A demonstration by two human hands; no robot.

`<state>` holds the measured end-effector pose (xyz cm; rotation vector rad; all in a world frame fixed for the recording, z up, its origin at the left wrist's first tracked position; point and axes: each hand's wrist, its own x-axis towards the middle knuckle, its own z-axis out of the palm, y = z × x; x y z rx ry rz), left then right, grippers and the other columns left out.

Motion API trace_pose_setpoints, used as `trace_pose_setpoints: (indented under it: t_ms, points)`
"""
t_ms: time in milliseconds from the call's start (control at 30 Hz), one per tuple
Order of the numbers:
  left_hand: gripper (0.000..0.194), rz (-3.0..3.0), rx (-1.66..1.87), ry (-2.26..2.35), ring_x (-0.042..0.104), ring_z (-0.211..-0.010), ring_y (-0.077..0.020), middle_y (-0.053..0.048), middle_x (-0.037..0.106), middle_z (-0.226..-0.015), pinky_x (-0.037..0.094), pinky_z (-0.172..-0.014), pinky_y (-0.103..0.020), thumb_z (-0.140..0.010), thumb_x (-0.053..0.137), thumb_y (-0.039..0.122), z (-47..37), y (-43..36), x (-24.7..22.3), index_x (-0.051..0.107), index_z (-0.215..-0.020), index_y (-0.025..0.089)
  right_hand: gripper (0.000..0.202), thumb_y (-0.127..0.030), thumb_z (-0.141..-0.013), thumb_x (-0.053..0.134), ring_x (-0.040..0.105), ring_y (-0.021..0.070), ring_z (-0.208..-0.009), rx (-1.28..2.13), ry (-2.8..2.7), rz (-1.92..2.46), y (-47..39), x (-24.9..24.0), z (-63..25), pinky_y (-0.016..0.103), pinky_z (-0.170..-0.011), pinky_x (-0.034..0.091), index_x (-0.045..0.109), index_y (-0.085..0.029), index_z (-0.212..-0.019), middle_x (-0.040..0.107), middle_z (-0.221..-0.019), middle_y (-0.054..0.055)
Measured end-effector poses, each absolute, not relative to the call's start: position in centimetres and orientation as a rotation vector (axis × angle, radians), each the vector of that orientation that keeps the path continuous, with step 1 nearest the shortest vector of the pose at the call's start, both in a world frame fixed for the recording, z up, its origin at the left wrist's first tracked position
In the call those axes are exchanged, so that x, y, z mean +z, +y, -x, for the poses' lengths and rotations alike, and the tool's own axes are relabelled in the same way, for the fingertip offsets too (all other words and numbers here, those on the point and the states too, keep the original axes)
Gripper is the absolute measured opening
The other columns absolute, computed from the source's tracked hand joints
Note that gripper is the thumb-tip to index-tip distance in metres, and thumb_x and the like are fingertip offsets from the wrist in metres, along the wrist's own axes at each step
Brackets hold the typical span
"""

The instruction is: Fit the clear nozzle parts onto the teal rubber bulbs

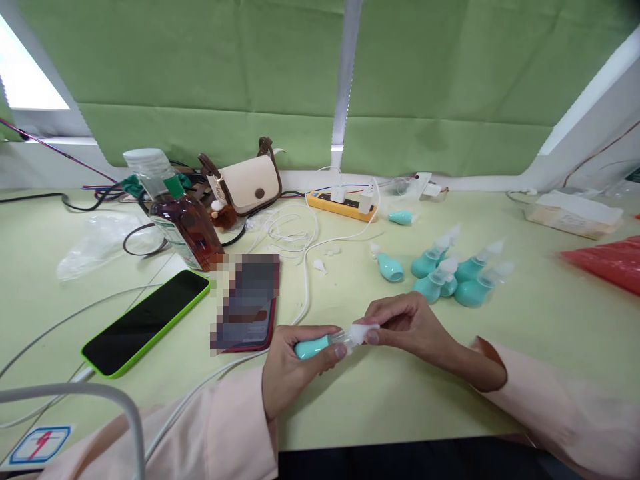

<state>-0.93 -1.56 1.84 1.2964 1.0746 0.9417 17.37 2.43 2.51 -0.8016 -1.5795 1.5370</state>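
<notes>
My left hand (295, 367) is wrapped round the teal bulb of a nasal aspirator (311, 347), which lies sideways with its clear neck pointing right. My right hand (413, 327) pinches the white soft tip (361, 333) at the neck's end; whether the tip is fully seated I cannot tell. Beyond the right hand, several teal aspirators with white tips (473, 291) stand in a cluster. Another aspirator (390, 267) lies on its side left of them. A loose white tip (320, 266) rests on the table near the white cable.
Two phones, one green-edged (147, 323) and one dark red-edged (250, 303), lie at left. Behind them are a bottle of brown liquid (185, 223) and a cream handbag (253, 183). A yellow power strip (341, 206), a teal bulb (401, 218) and a tissue pack (575, 213) sit farther back.
</notes>
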Motion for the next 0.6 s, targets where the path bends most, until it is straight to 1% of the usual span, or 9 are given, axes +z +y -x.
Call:
trace_pose_setpoints:
  t_ms: [200, 400, 500, 600]
  points:
    - [0.025, -1.32, 0.976, 1.043, 0.037, -0.049, -0.0081, 0.0, 0.045, -0.051, 0.029, -0.046, -0.022, -0.066, 0.061, 0.028, 0.92, -1.63, 1.93, 0.064, -0.074, 0.005, 0.014, -0.007, -0.059, 0.066, 0.058, 0.008, -0.059, 1.622, -1.531, 0.757, 2.23, 2.81, -16.81, 0.015, -0.051, 0.045, 0.069, -0.018, -0.066, 0.064, -0.065, 0.001]
    - [0.02, -1.472, 1.049, 1.066, 0.043, -0.055, -0.0103, -0.003, 0.055, -0.06, 0.033, -0.05, -0.022, -0.067, 0.06, 0.026, 0.85, -1.67, 1.73, 0.066, -0.074, 0.008, 0.008, -0.008, -0.058, 0.066, 0.061, 0.0125, -0.058, 1.694, -1.512, 0.751, 2.38, 2.95, -16.7, 0.021, -0.053, 0.049, 0.067, -0.016, -0.061, 0.063, -0.063, 0.002]
    - [0.022, -1.597, 1.084, 1.124, 0.048, -0.057, -0.0129, -0.006, 0.058, -0.063, 0.036, -0.052, -0.023, -0.067, 0.06, 0.027, 0.93, -1.75, 1.65, 0.066, -0.076, 0.008, 0.01, -0.007, -0.056, 0.067, 0.06, 0.0122, -0.058, 1.687, -1.517, 0.77, 2.4, 2.92, -16.82, 0.021, -0.053, 0.048, 0.067, -0.015, -0.061, 0.063, -0.063, 0.002]
    - [0.021, -1.69, 1.081, 1.136, 0.051, -0.056, -0.0133, -0.005, 0.06, -0.063, 0.038, -0.052, -0.023, -0.067, 0.06, 0.026, 0.94, -1.7, 1.72, 0.066, -0.079, 0.01, 0.011, -0.008, -0.055, 0.068, 0.06, 0.0118, -0.06, 1.664, -1.545, 0.791, 2.36, 3.03, -17.1, 0.02, -0.053, 0.047, 0.067, -0.016, -0.062, 0.064, -0.065, 0.002]
